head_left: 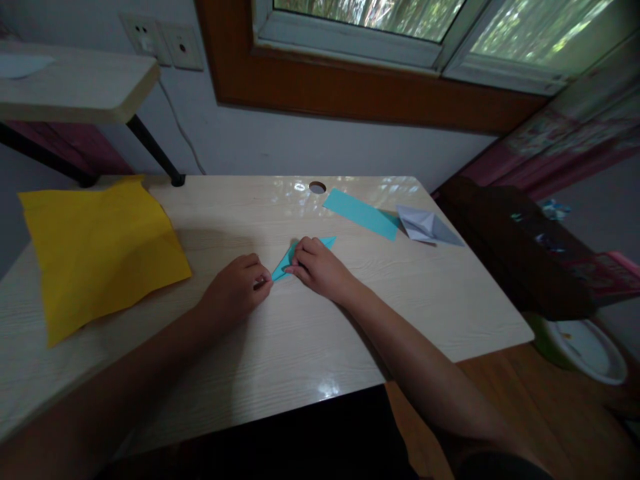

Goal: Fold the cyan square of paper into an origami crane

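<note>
A small piece of folded blue paper [283, 264] lies over the middle of the table, between my hands. My left hand [239, 285] pinches its near left tip between thumb and fingers. Curled over the paper's middle, my right hand [316, 267] grips it and hides much of it. The far right point of the paper sticks out past my right knuckles. Farther back on the right, a flat blue paper strip [361, 213] lies beside a folded white paper boat [423, 224].
A large yellow sheet [100, 253] lies on the table [310, 360] at the left. Above it juts a raised shelf [85, 83] on black legs. A round cable hole [317, 188] is near the back edge. A white-rimmed bin [587, 350] stands on the floor at the right.
</note>
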